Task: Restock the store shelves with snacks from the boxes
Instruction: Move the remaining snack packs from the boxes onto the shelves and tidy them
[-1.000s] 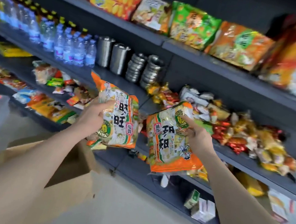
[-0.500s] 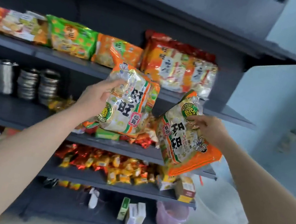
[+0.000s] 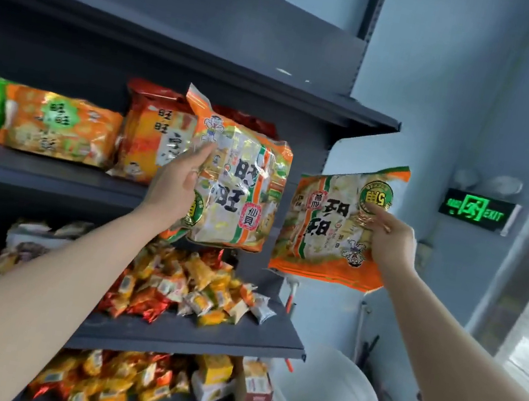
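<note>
Fingers [image 3: 202, 156] of left hand [image 3: 173, 186] wrapped around one rice-cracker bag [image 3: 240, 189], raised before the red bags [image 3: 152, 134] at the upper shelf [image 3: 46, 167]. Right hand [image 3: 390, 237] pinching a second bag [image 3: 328, 224], upside down, off the shelf end. Neither placed yet; lower shelves already heaped with small snacks [image 3: 193, 289]. Boxes not visible.

Both arms raised, extended forward; hands, left [image 3: 178, 183] and right [image 3: 388, 240], gripping (one packet each).
</note>
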`<state>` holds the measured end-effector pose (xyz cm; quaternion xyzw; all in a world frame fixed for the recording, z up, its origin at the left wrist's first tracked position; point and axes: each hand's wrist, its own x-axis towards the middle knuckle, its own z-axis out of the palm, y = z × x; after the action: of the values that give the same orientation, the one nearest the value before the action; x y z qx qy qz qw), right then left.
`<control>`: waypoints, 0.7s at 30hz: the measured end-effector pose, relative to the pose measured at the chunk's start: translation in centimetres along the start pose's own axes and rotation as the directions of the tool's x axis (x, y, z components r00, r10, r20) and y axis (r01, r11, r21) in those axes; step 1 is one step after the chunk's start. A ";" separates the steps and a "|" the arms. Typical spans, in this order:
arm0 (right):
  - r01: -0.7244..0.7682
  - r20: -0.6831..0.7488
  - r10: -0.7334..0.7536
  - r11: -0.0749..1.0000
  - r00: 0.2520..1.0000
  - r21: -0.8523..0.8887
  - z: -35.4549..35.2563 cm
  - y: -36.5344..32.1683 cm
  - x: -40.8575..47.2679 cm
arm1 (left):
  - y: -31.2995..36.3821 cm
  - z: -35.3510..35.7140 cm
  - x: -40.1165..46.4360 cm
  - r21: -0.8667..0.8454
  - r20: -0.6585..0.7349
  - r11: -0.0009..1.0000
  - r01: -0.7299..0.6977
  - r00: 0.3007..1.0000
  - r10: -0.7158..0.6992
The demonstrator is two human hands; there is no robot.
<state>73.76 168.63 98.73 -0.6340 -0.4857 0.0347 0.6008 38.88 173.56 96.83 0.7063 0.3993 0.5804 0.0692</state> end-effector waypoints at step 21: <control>-0.062 -0.294 0.100 0.989 0.950 0.137 12.1 10.8 25.9 | -10.6 27.1 23.7 -0.102 -0.028 0.994 0.042 0.999 -0.045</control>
<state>85.96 196.55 100.74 -0.6120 -0.3591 -0.0068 0.7046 57.62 205.86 100.37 0.6844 0.3855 0.6087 0.1115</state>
